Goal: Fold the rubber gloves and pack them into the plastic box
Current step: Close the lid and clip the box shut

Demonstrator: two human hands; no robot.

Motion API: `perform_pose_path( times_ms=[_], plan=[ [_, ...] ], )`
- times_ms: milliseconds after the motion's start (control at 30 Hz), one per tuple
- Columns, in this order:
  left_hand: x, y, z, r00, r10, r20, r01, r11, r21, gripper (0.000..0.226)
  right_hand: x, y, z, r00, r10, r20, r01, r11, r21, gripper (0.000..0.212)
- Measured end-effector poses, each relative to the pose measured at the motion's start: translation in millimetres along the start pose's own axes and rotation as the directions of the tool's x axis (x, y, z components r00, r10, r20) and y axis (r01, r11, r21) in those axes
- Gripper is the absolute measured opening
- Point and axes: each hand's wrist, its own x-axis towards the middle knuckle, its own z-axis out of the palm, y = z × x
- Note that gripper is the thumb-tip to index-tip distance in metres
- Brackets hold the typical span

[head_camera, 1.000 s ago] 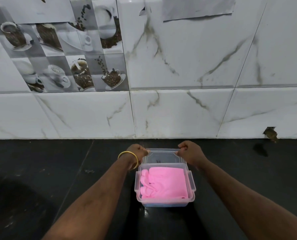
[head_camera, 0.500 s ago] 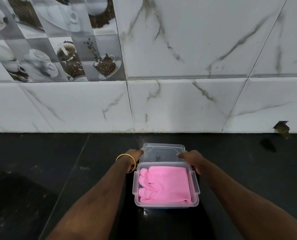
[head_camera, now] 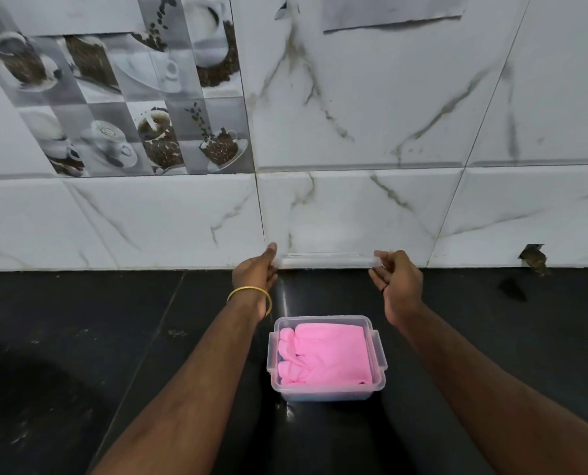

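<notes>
A clear plastic box stands on the black counter, with folded pink rubber gloves lying inside it. Beyond the box I hold its clear lid up in the air, seen edge-on and roughly level. My left hand, with a gold bangle on the wrist, grips the lid's left end. My right hand grips the right end. Both hands are behind and above the box, apart from it.
The black counter runs back to a white marble-tiled wall with coffee-cup picture tiles at upper left. A small chipped hole marks the wall's base at the right.
The lid lay on the counter behind the box with my hands at its sides. It is now lifted off the counter, held edge-on between both hands in front of the wall.
</notes>
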Motion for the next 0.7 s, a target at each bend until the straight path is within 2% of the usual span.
perform_pose_path(
  times_ms=[33,133,400,500,600,700],
  plan=[
    [-7,0,-2,1.0,0.018,-0.003,-0.018,1.0,0.006,0.022,-7,-1,-2,1.0,-0.028,-0.014,0.028,1.0,-0.006,0.016],
    [-26,-6,-14,0.997,0.079,-0.027,-0.074,0.989,0.129,0.026,-26,2,-8,0.989,-0.149,-0.027,0.143,0.978,-0.152,0.01],
    [-73,-32,-49,0.977,0.206,0.054,-0.208,0.872,0.444,0.026,-71,17,-39,0.97,-0.235,0.067,0.244,0.913,-0.326,0.027],
    [-88,-50,-58,0.971,0.233,0.061,-0.229,0.815,0.532,0.03,-82,29,-52,0.969,-0.244,0.033,0.229,0.845,-0.483,0.032],
    [-100,-66,-66,0.963,0.259,0.078,-0.253,0.762,0.596,0.033,-90,44,-64,0.97,-0.241,-0.007,0.198,0.812,-0.55,0.026],
    [-106,-76,-71,0.946,0.297,0.128,-0.301,0.667,0.681,0.034,-91,56,-74,0.976,-0.219,-0.006,0.167,0.764,-0.623,0.025]
  ],
)
